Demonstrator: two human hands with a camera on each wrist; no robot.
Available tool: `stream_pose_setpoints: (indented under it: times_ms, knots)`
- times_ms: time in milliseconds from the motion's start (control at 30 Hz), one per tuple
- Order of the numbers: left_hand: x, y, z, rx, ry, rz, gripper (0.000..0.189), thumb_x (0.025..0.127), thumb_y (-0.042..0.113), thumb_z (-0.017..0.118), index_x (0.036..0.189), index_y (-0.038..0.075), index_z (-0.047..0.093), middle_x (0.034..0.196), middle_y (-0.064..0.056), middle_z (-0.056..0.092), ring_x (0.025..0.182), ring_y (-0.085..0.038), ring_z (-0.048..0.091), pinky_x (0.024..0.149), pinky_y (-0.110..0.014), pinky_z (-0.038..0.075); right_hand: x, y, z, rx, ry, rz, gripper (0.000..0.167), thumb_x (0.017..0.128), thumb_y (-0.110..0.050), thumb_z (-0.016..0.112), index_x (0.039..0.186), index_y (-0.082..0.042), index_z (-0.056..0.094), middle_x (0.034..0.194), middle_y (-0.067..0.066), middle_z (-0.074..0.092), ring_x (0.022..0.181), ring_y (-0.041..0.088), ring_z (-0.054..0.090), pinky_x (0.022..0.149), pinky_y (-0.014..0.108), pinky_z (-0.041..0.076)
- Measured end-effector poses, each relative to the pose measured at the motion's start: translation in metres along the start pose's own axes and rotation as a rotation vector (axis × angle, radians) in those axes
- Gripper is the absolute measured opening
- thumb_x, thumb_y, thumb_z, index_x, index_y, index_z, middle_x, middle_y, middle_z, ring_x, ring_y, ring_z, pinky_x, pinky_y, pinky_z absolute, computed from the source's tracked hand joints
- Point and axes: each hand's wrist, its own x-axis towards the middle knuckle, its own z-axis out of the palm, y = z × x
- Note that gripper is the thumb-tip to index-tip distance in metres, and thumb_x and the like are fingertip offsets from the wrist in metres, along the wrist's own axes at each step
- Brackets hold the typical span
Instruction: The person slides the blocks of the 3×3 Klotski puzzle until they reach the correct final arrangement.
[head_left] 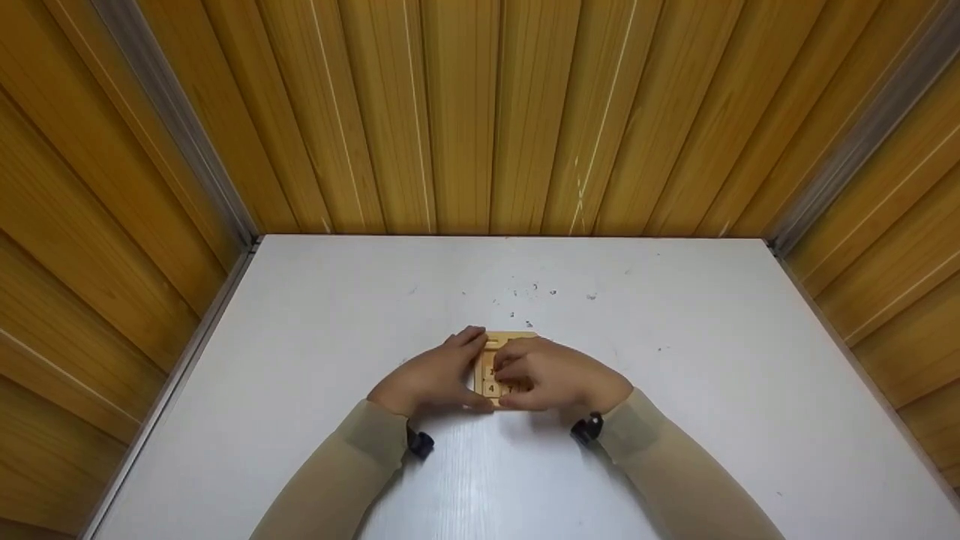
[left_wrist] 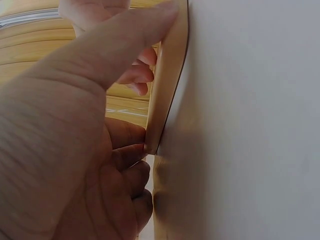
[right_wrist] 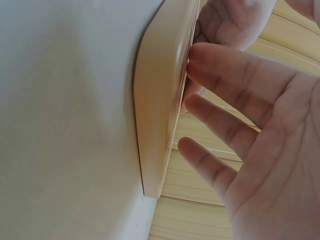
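A wooden number slide puzzle (head_left: 514,334) lies on the white table, with tiles marked 4 and 7 readable between the hands. My left hand (head_left: 442,375) grips its left side, thumb at the near edge and fingers toward the far left corner. In the left wrist view, the thumb presses the side of the puzzle frame (left_wrist: 167,85). My right hand (head_left: 559,373) reaches over the puzzle from the right and touches the tiles with its fingertips. Fairly straight, spread fingers (right_wrist: 235,135) show in the right wrist view beside the frame. The right hand hides much of the tile area.
The white table (head_left: 337,300) extends around the puzzle, with small dark specks (head_left: 553,292) beyond it. Wood-look panel walls (head_left: 457,112) close off the back and both sides. Black devices sit at the left wrist (head_left: 421,444) and right wrist (head_left: 586,427).
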Motion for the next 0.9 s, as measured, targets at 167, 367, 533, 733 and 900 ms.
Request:
stream_pose_setpoints:
  times_ms: [167,367,533,733,900]
  knots:
    - [0.0006,-0.0011,0.0001,-0.002,0.001,0.006,0.131,0.084,0.064,0.096,0.183,0.021,0.021,0.193,0.007,0.012,0.179,-0.023,0.016,0.144,-0.051,0.03,-0.0002,-0.0005,0.0006,0.004,-0.019,0.024,0.035,0.102,-0.031,0.077,0.127,-0.008,0.087,0.134,0.004,0.078,0.128,0.021,0.072,0.121,0.044,0.057]
    - [0.0007,-0.0029,-0.0002,0.004,0.011,0.039,0.131,0.085,0.063,0.095,0.183,0.018,0.022,0.193,0.004,0.014,0.179,-0.026,0.017,0.143,-0.051,0.03,-0.0008,-0.0017,-0.0002,-0.014,-0.018,0.041,0.036,0.103,-0.034,0.076,0.127,-0.01,0.087,0.136,0.003,0.078,0.132,0.021,0.071,0.124,0.044,0.054]
    - [-0.0005,-0.0023,-0.0011,-0.002,0.005,0.035,0.131,0.085,0.062,0.096,0.183,0.019,0.021,0.193,0.004,0.013,0.179,-0.027,0.016,0.144,-0.052,0.029,-0.0012,-0.001,0.0,-0.02,0.0,0.017,0.033,0.103,-0.031,0.077,0.125,-0.01,0.088,0.134,0.004,0.079,0.129,0.022,0.072,0.122,0.045,0.055]
    - [-0.0019,-0.001,-0.0012,-0.027,0.003,0.025,0.13,0.085,0.059,0.097,0.183,0.02,0.022,0.194,0.003,0.012,0.179,-0.026,0.015,0.144,-0.052,0.028,0.0001,0.0001,-0.001,-0.021,0.012,0.001,0.028,0.103,-0.025,0.077,0.123,-0.009,0.088,0.132,0.005,0.08,0.125,0.022,0.075,0.121,0.046,0.057]
    - [-0.0012,-0.0015,-0.0006,-0.035,0.0,0.022,0.13,0.085,0.059,0.097,0.183,0.02,0.022,0.194,0.003,0.012,0.179,-0.026,0.015,0.144,-0.052,0.028,0.0008,-0.0023,-0.0003,-0.03,0.014,0.005,0.025,0.102,-0.024,0.077,0.119,-0.009,0.089,0.127,0.003,0.08,0.122,0.021,0.075,0.121,0.043,0.057]
